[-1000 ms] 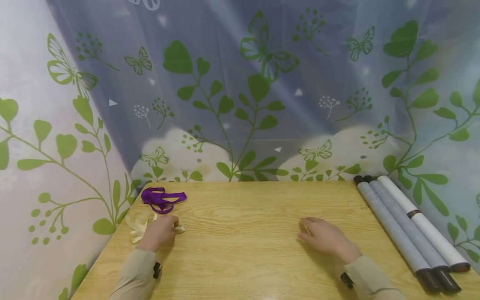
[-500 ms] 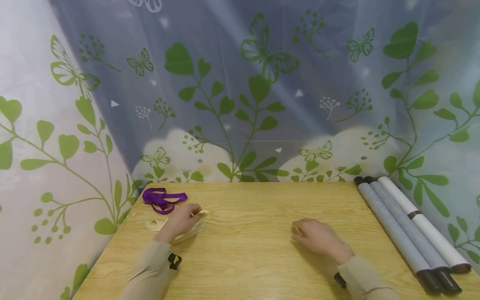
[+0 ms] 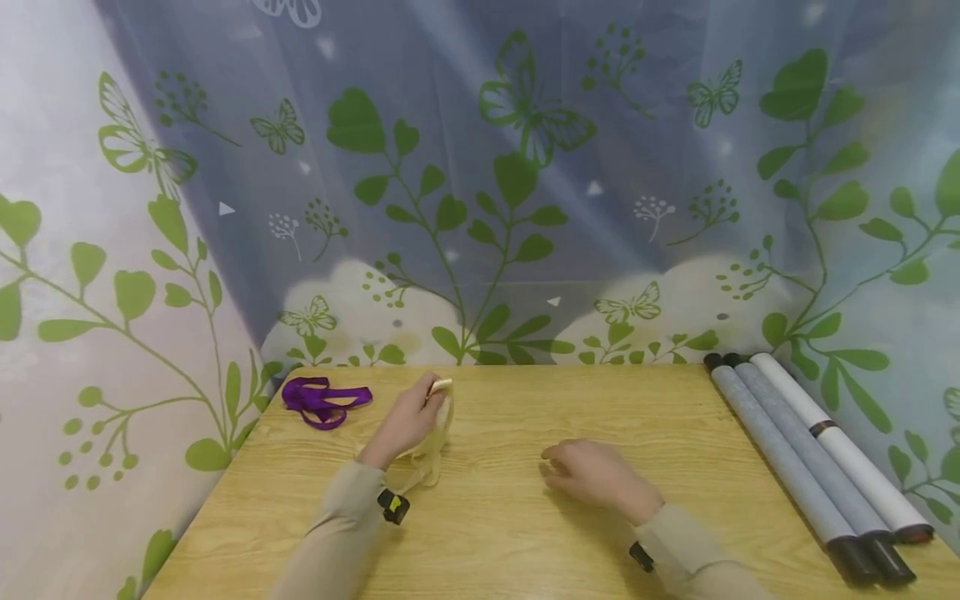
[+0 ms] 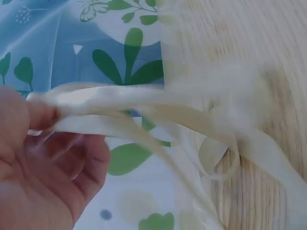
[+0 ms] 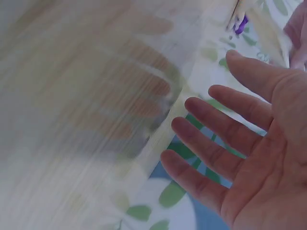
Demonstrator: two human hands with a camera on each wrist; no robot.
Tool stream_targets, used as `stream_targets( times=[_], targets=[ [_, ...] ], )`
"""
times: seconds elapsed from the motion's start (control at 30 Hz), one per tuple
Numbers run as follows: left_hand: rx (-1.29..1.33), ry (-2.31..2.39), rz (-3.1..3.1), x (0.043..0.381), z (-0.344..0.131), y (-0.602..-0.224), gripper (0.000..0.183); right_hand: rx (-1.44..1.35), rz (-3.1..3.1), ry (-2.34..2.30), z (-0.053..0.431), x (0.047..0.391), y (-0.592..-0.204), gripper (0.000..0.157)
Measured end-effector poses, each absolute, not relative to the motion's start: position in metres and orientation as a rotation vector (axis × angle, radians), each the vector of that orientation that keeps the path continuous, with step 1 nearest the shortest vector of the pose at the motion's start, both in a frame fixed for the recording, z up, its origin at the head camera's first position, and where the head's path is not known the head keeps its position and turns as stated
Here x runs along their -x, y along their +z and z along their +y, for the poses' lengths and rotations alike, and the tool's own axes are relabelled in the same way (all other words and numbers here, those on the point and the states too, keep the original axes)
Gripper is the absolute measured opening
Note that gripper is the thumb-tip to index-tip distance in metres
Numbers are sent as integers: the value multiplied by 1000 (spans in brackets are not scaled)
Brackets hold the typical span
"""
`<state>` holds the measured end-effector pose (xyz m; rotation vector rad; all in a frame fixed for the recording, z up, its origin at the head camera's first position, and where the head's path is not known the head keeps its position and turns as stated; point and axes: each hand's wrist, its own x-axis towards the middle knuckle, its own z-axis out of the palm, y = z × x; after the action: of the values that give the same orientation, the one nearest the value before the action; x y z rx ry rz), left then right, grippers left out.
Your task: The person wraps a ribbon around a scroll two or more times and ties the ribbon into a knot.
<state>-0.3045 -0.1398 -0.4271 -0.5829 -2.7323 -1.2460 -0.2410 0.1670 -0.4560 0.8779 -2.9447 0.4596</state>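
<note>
My left hand [image 3: 405, 423] pinches a cream satin ribbon [image 4: 187, 112] between thumb and fingers, raised off the table. Loops and loose strands of it hang from the fingertips, partly blurred in the left wrist view. My right hand [image 3: 600, 475] hovers over the middle of the table, holding nothing. In the right wrist view its fingers [image 5: 211, 148] are spread and nearly straight. A bundled purple ribbon [image 3: 318, 402] lies at the table's back left, left of my left hand.
Along the right side of the wooden table [image 3: 495, 550] lie two grey rolls [image 3: 787, 467] with black ends and a white roll [image 3: 862, 467] with a dark band. A leaf-and-butterfly patterned curtain [image 3: 480, 208] rises behind the table and at both sides.
My left hand has lifted the cream ribbon from the table's left side and carried it right and farther back. The right hand has shifted left. The purple ribbon stays put.
</note>
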Motion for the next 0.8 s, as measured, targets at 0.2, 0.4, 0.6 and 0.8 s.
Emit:
stream_targets(
  times=[0.2, 0.4, 0.6, 0.8],
  targets=[
    [264, -1294, -2499, 310, -141, -428, 15, -1031, -2930, 458, 137, 241, -457, 35],
    [42, -1265, -2404, 314, -157, -434, 15, -1221, -2890, 472, 111, 241, -459, 32],
    [31, -1190, -2558, 314, -171, -443, 13, -1373, -2801, 342, 81, 245, -459, 31],
    [190, -1047, -2816, 311, -178, -449, 9, -1519, -2754, 168, 50, 246, -454, 43]
  ],
)
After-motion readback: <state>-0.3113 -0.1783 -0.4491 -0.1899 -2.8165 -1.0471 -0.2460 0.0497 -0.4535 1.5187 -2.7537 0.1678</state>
